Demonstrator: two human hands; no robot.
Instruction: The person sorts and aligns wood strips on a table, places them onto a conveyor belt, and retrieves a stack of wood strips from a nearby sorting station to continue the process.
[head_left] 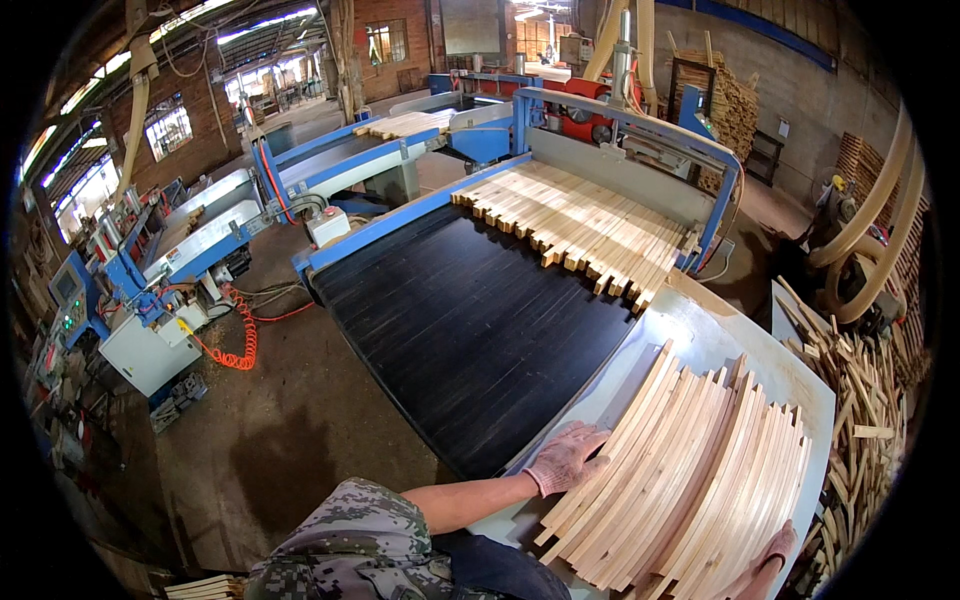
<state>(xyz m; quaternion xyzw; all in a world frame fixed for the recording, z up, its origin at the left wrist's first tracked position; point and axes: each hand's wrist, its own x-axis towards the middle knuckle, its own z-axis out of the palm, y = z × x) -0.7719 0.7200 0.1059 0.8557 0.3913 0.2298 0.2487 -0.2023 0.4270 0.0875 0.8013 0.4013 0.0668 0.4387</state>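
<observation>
A wide row of pale wooden strips (680,470) lies side by side on the grey metal tabletop (815,375) in front of me. My left hand (568,460), in a light knitted work glove, rests against the row's left side, fingers stretched out and apart. At the near right corner, my right hand (768,562) lies along the outermost strip, its fingers extended; the strips and the picture's rim hide part of it. Left of the tabletop runs a black conveyor belt (470,330), with another batch of wooden strips (580,222) across its far end.
A blue frame (630,108) spans the belt's far end. Scrap wood sticks (850,440) pile up on the right, near beige hoses (880,240). On the left stand a control panel (70,290) and a coiled red air hose (238,340). Another conveyor (340,160) lies beyond.
</observation>
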